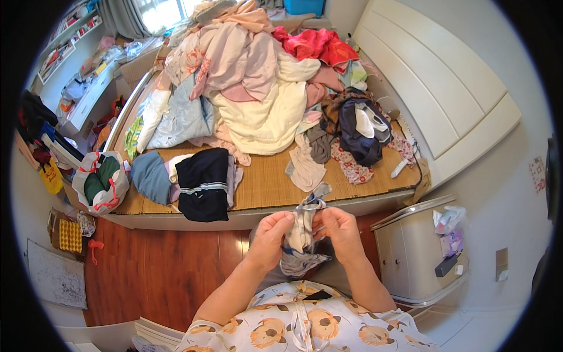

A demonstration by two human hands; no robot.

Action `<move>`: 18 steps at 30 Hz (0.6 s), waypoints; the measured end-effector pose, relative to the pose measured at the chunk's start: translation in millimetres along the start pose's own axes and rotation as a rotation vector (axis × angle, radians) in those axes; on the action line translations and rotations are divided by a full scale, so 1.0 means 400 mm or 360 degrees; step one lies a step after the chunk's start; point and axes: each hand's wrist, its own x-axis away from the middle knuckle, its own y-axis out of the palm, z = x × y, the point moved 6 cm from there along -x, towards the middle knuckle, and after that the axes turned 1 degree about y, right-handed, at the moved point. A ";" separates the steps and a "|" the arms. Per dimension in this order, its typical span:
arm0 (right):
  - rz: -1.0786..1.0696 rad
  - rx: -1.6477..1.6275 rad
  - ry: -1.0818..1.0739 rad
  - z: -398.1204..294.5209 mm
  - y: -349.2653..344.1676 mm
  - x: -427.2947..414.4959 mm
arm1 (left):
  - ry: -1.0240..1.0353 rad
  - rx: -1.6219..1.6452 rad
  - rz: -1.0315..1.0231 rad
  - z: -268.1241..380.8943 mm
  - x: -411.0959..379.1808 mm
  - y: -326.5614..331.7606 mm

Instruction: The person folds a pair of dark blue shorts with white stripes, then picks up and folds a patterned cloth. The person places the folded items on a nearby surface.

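My left hand (271, 237) and my right hand (339, 229) hold a crumpled white, grey and blue patterned cloth (303, 224) between them, in front of my body and near the bed's edge. Each hand pinches one side of it, and its lower part hangs down. Just beyond it, on the bamboo mat (264, 185), lie a pale pink cloth (308, 167) and a grey cloth (321, 144). Left of these, a dark navy garment with light stripes (203, 176) rests folded over other clothes and hangs slightly past the edge.
A large heap of bedding (264, 105) covers the bed's middle. Dark blue clothing (360, 132) lies right of it. A bag with green contents (102, 180) stands at the left corner. A bedside cabinet (409, 251) is at the right, beside the headboard (440, 75).
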 end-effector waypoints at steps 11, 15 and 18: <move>-0.0097 0.0206 0.0037 0.000 0.033 0.020 | 0.0060 -0.0568 -0.0076 -0.036 0.008 0.005; -0.0126 0.0329 -0.0095 0.002 0.028 0.019 | 0.0166 -0.0862 -0.0081 -0.013 0.015 0.027; -0.0104 0.0402 -0.0096 0.001 0.028 0.018 | 0.0222 -0.0909 -0.0047 -0.015 0.011 0.015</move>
